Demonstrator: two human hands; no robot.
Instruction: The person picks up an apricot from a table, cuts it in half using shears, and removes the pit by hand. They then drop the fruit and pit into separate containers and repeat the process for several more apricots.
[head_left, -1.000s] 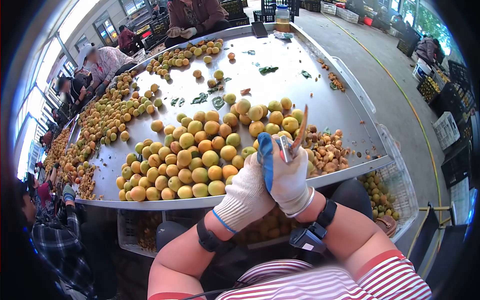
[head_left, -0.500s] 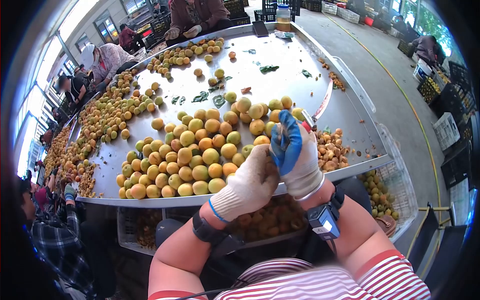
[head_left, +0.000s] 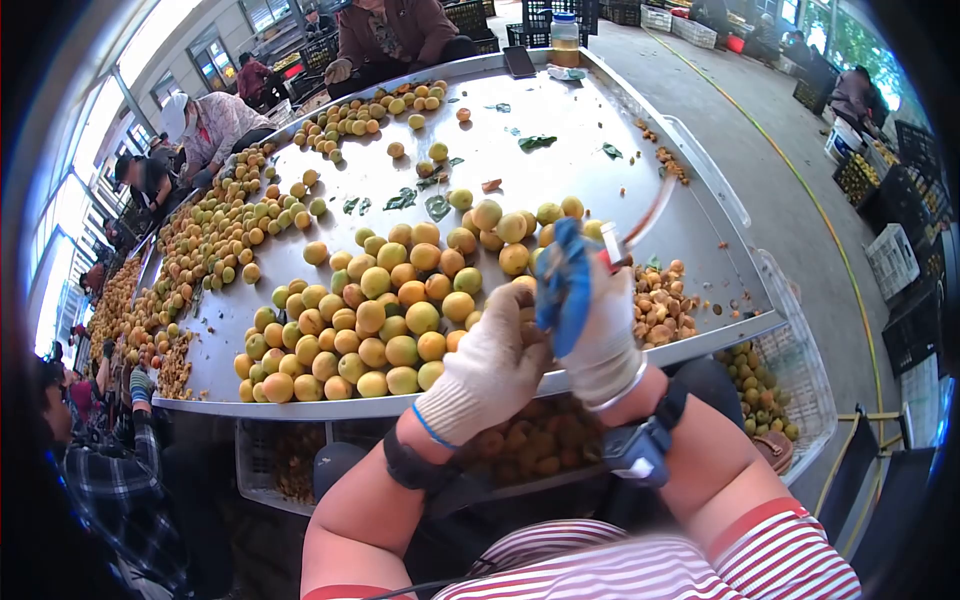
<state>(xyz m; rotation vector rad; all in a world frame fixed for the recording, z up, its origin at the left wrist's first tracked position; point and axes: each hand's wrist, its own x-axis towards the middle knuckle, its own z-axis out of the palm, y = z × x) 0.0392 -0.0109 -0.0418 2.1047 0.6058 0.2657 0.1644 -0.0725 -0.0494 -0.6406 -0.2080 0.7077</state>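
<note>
Right hand (head_left: 600, 335) rolls inward versus earlier, fist closed on knife (head_left: 645, 218); left hand (head_left: 492, 365) curls against it, contents hidden, likely bracing the cut.

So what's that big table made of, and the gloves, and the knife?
The table looks like bare sheet metal: grey, shiny, mirroring the light. The left hand and right hand wear white knitted fabric, seemingly cotton, with ribbed cuffs; the right one has a blue patch, material unclear. The blade of the knife is probably metal: thin, but blurred.
</note>
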